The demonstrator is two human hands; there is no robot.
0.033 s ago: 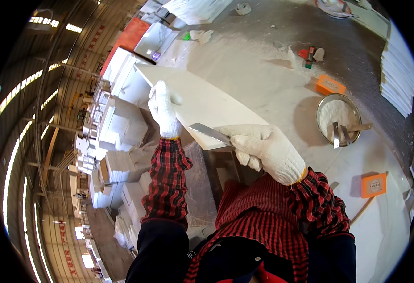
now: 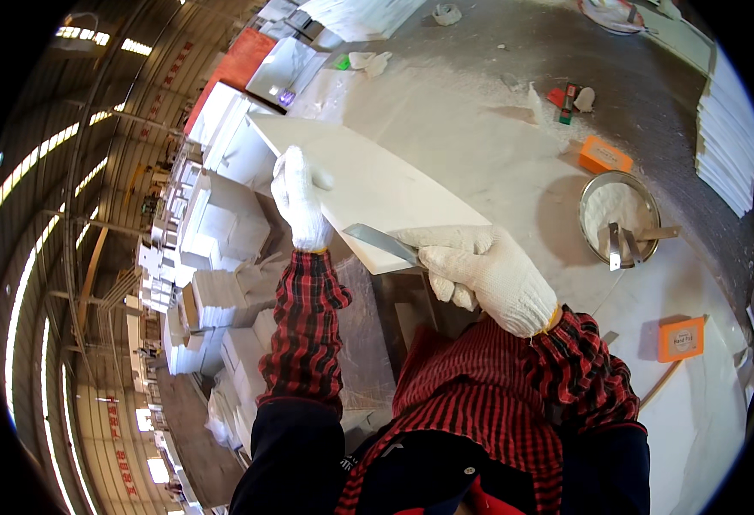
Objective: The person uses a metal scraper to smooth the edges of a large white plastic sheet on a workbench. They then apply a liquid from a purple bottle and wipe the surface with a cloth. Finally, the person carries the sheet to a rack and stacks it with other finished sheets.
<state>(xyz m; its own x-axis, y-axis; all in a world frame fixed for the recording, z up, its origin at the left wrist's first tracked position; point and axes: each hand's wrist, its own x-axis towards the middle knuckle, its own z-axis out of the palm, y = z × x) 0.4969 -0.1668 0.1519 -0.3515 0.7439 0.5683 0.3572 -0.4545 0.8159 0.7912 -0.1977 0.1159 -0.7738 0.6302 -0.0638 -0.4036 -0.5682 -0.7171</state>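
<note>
The white knit-gloved left hand (image 2: 300, 206) has its grip closed on a flat, cream-white slab (image 2: 386, 167) at the edge of a pale, dusty table (image 2: 527, 176). A silver metal scraper (image 2: 380, 242) overlaps the slab's near end, held in the grip of the white knit-gloved right hand (image 2: 493, 275).

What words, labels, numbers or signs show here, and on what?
Lower orange box: printed label, wording not transcribed.
Upper orange box: printed label, blurred.
Far wall: red characters, too small to read reliably.
Dark garment: small pale marking, too small to read.
Metal blade and white panel: none visible.
</note>
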